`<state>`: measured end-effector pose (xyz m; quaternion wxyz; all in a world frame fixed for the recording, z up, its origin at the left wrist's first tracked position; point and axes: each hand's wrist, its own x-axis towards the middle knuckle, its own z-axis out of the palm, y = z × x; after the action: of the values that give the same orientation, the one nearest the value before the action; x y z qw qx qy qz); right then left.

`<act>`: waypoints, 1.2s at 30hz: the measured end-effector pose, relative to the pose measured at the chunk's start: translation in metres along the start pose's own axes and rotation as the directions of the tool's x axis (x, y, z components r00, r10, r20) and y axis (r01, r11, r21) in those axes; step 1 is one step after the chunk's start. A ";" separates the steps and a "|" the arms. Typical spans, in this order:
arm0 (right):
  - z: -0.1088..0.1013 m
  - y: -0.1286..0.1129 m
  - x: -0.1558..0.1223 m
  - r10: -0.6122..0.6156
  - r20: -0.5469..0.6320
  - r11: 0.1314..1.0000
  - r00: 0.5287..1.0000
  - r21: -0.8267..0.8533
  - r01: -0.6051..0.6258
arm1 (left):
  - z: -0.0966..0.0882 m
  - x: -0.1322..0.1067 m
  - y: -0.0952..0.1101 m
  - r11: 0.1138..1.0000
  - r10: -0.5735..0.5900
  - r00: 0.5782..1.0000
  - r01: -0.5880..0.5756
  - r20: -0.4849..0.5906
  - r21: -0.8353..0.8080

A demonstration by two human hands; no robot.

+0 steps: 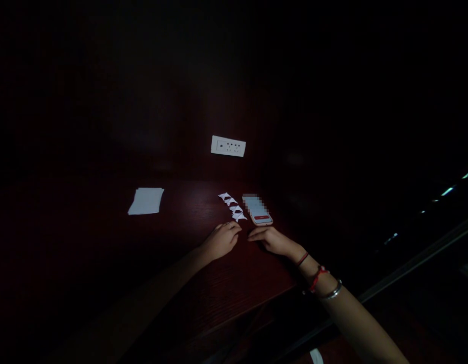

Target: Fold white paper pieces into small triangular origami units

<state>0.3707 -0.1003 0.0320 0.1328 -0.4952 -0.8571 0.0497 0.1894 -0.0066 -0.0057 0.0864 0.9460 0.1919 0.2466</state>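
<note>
My left hand [223, 240] is on the dark red tabletop, its fingers loosely bent and a ring on one of them. I see nothing in it. Just beyond its fingertips lies a slanting row of several small folded white paper pieces [234, 207]. My right hand [271, 239] is stretched toward the left one, with a gap between the two, and no object shows in its fingers. A smartphone [261, 216] with a lit, partly pixelated screen and a pale case lies right beyond the right hand.
A stack of white paper sheets [146, 201] lies on the left of the tabletop [234, 288]. A white socket panel [228, 146] is on the dark wall behind. The table's front edge runs below my hands. Most surroundings are too dark to make out.
</note>
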 end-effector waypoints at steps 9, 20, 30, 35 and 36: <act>-0.014 0.014 -0.024 0.091 -0.042 0.995 0.995 -0.044 -0.092 | 0.014 0.013 0.032 0.994 0.085 0.996 -0.084 0.007 -0.072; -0.008 0.017 -0.023 0.083 -0.083 0.996 0.993 -0.039 -0.086 | 0.003 0.009 -0.008 0.998 -0.041 0.995 0.036 -0.086 -0.057; 0.000 -0.009 0.023 -0.012 -0.062 0.999 0.998 -0.033 0.010 | -0.004 -0.003 -0.026 0.998 -0.063 0.998 0.063 -0.031 0.011; 0.001 -0.007 0.022 -0.040 0.024 0.998 0.999 -0.048 0.041 | -0.004 -0.005 -0.017 1.000 -0.020 1.000 0.020 -0.010 0.015; -0.002 -0.005 0.014 -0.029 0.029 0.998 0.999 -0.054 0.031 | -0.003 -0.004 -0.014 1.000 -0.001 1.000 0.001 -0.004 0.008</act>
<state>0.3607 -0.0906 0.0370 0.1079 -0.4851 -0.8672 0.0313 0.1802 0.0047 -0.0085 0.0825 0.9457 0.1935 0.2477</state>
